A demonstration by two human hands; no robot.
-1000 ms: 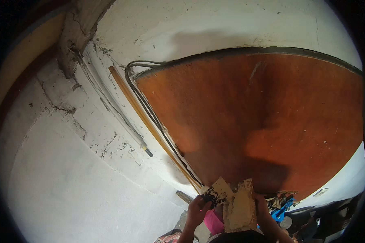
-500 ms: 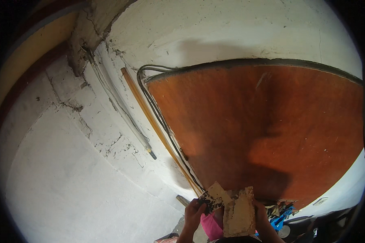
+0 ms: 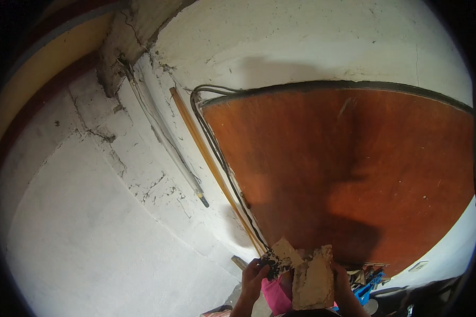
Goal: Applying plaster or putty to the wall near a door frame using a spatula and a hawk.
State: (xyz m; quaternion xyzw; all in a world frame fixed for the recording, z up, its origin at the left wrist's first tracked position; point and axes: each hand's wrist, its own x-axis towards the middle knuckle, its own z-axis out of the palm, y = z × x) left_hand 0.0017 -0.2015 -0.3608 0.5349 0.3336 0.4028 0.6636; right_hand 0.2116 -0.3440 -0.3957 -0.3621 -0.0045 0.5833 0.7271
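My left hand (image 3: pixel 253 273) is closed round the dark-mottled end of a smaller tan slab (image 3: pixel 286 254), which tilts toward the right. A larger tan, roughly rectangular slab (image 3: pixel 312 282) with crumbly, worn edges stands beside it. My right hand (image 3: pixel 340 276) grips that one along its right edge, the fingers partly hidden behind it. The two slabs meet or overlap at the upper left of the larger one; whether they touch cannot be made out. Something bright pink (image 3: pixel 276 295), like cloth, shows below and between them.
A large reddish-brown panel (image 3: pixel 312 158) fills the wall ahead, with black cables (image 3: pixel 212 150) along its left side. A wooden strip (image 3: pixel 195 134) and a white tube (image 3: pixel 161 132) run down the cracked white wall (image 3: pixel 90 211). Blue material (image 3: pixel 368 288) and clutter lie at lower right.
The view has shifted slightly, so the wall and panel sit a little farther right and lower. Both hands keep their hold on the slabs, almost unmoved.
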